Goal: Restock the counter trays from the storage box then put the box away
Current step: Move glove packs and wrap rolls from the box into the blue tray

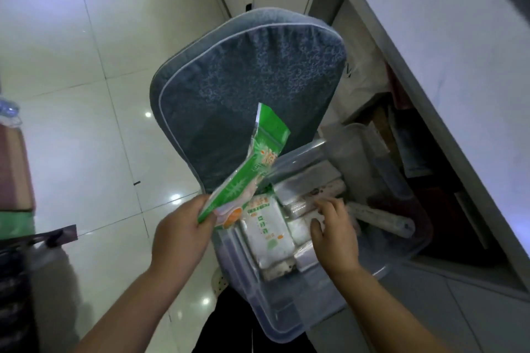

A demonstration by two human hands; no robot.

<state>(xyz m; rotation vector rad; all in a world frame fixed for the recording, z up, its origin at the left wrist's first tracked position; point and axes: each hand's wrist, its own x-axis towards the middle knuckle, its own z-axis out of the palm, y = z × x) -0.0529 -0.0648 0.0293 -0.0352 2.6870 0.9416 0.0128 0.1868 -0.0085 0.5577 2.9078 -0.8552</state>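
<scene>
Closest, my left grip (183, 235) pinches a green packet (243, 169) up over the clear box (426, 239) beside a blue cushion (243, 66). My right grip (335, 235) lies bent-fingered on white packs (269, 235) inside the box; whether it holds one I cannot tell.

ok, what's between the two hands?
Head view: a white packet sits in the box, between the left hand, which pinches a green packet, and the right hand, which touches other packs.
</scene>
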